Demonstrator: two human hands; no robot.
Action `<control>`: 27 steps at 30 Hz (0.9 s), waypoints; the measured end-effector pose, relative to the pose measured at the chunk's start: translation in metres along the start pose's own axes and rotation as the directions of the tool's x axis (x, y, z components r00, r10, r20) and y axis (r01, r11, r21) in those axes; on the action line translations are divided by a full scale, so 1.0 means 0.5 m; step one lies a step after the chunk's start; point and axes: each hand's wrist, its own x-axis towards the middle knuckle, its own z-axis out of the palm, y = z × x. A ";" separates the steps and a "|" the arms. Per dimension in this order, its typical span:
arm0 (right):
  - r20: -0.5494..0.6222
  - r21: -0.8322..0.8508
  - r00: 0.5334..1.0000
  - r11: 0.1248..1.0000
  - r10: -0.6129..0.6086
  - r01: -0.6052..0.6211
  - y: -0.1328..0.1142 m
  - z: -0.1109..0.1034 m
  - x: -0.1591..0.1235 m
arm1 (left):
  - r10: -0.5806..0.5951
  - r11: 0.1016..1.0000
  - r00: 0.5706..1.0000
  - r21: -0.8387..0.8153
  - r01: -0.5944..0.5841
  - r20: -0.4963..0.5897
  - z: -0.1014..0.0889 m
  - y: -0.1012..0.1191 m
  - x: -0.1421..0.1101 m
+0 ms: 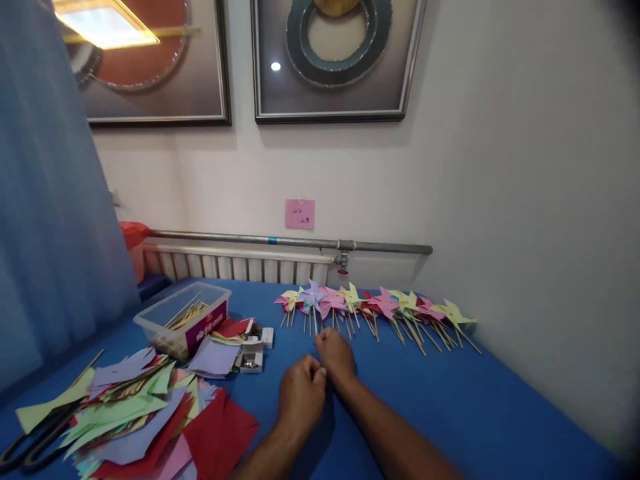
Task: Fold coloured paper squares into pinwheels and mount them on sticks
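Observation:
My left hand is closed low over the blue bed surface, thumb and finger pressed together. Whatever it may hold is too small to make out. Just beyond it, my right hand curls closed near the sticks of the paper pinwheels, its fingertips partly hidden. I cannot tell whether it grips a stick. Closest to it are a pink pinwheel and a lilac pinwheel. Several more, such as a yellow pinwheel, lie in a row along the far side, sticks pointing toward me.
To the left lies a pile of cut coloured paper with black-handled scissors. Behind it stands a clear plastic box with wooden sticks. Small white boxes hold metal bits. A blue curtain hangs left; a metal pipe runs behind.

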 end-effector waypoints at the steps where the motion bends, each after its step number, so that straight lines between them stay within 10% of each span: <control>1: -0.011 -0.010 1.000 1.000 0.005 -0.005 -0.010 0.005 0.017 | 0.000 1.000 1.000 0.013 0.000 0.014 0.002 0.000 -0.003; 27: -0.021 -0.158 1.000 0.987 -0.009 0.005 -0.035 0.060 0.075 | -0.015 0.995 0.996 0.095 0.006 0.092 -0.009 0.011 -0.003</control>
